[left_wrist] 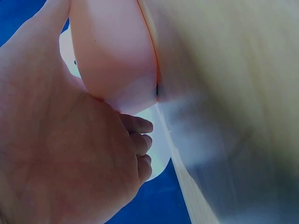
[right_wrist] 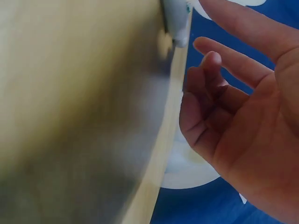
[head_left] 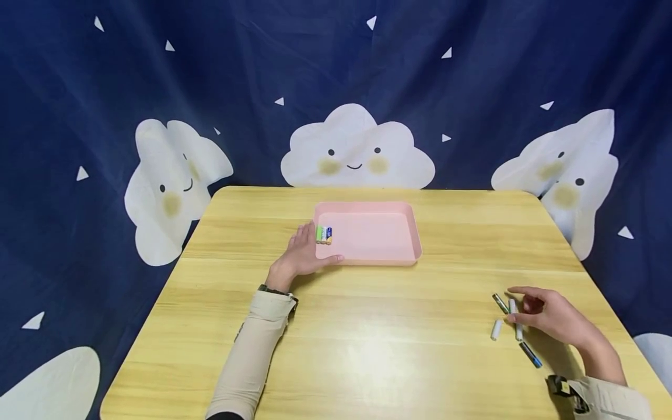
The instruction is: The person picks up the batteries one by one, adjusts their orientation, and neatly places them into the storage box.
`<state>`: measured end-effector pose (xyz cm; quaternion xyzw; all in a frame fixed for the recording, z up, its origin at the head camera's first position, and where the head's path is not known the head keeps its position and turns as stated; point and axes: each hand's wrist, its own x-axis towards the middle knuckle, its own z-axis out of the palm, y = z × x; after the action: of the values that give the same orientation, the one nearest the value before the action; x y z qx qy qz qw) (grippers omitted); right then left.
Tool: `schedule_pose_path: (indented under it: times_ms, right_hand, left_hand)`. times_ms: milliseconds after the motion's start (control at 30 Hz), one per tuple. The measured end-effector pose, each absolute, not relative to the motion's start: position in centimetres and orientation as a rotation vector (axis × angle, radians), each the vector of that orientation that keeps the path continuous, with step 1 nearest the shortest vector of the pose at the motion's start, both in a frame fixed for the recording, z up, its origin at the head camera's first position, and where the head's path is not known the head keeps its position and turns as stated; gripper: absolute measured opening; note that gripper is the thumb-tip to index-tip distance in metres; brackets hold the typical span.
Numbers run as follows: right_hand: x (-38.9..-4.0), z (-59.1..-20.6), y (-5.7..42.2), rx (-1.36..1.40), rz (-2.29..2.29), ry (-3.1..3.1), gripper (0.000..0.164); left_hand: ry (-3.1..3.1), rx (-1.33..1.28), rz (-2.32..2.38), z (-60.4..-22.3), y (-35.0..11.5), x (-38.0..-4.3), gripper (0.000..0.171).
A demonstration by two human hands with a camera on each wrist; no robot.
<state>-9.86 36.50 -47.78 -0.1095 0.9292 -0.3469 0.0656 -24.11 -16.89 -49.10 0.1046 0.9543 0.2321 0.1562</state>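
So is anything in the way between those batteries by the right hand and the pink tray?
Nothing I can see: only tabletop shows between the loose batteries and the pink tray. The left hand is at the tray's other end, off that path. The tray's walls are raised, so batteries probably need lifting over.

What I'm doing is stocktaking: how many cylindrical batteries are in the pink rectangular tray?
3: green battery, pale battery and blue-orange battery, side by side at left in the pink tray.

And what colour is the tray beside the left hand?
The tray is plain pale pink; it shows best in the head view.
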Motion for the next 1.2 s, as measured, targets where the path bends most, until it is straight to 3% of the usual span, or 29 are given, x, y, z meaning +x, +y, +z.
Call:
schedule_pose_path:
  times_ms: [1200]
  right_hand:
    - [-9.09, -47.82, 36.79, -0.252, -1.032, 2.8, 0.041]
  left_hand:
    - [2.741, 0.317, 0.724, -49.38, -17.11, -23.71, 0.136]
